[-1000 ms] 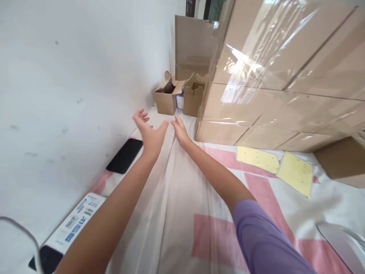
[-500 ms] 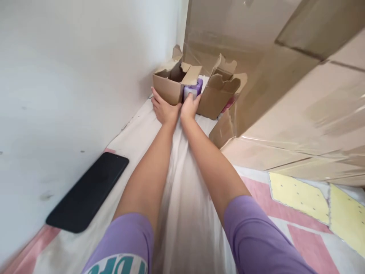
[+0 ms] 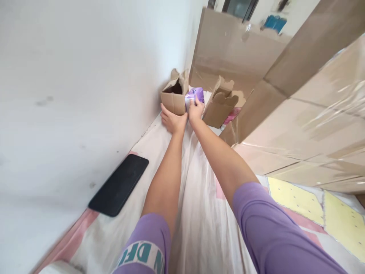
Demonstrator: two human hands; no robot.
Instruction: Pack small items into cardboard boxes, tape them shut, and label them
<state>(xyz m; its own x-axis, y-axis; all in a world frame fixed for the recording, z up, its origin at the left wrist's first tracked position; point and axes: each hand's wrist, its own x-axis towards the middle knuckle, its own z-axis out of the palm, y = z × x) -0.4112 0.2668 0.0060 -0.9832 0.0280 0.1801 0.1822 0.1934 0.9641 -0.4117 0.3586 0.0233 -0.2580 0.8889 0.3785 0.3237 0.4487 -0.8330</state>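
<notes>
Against the wall at the far end of the cloth stands a small open cardboard box [image 3: 173, 103]. My left hand [image 3: 174, 121] is wrapped around its near side, fingers at the left and thumb at the right corner. Close to the box's right side is a shiny purple packet [image 3: 198, 92] with a pale end. My right hand [image 3: 196, 110] grips the near end of that packet, thumb on top; its lower fingers are partly hidden. Right of this hand is a second small cardboard box [image 3: 219, 108] with its flaps up, and a pink packet [image 3: 232, 115] shows behind it.
A black phone [image 3: 119, 184] lies on the wrinkled pale cloth [image 3: 196, 213] beside the white wall [image 3: 85, 76]. Large taped cardboard [image 3: 319, 125] rises along the right and across the back. Yellow dotted patches [image 3: 295, 198] show on the patterned fabric at lower right.
The view has shifted, showing more beyond the back cardboard. The left box's right flap, previously sticking out over the purple packet, now stands up, and more of the packet's top shows.
</notes>
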